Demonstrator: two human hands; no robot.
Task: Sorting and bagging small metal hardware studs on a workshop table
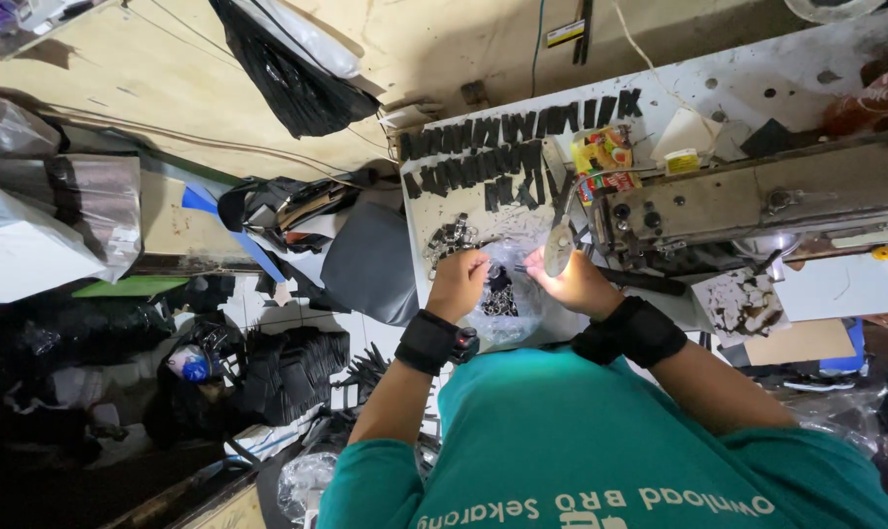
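Both hands worked over a clear plastic bag (503,304) of small dark metal pieces on the white table (748,83). The left hand (457,284) was curled nearly closed, pinching the bag's edge or a piece from it; the glare made it hard to say which. The right hand (576,284) was likewise closed in a pinch, apparently on a small dark piece held between the two hands. The step looked like sorting or fitting pieces. Beyond the fingers lay rows of black strips (503,147); the sewing machine (758,196) stood just past the right hand. The next move would call for a fine fingertip grip.
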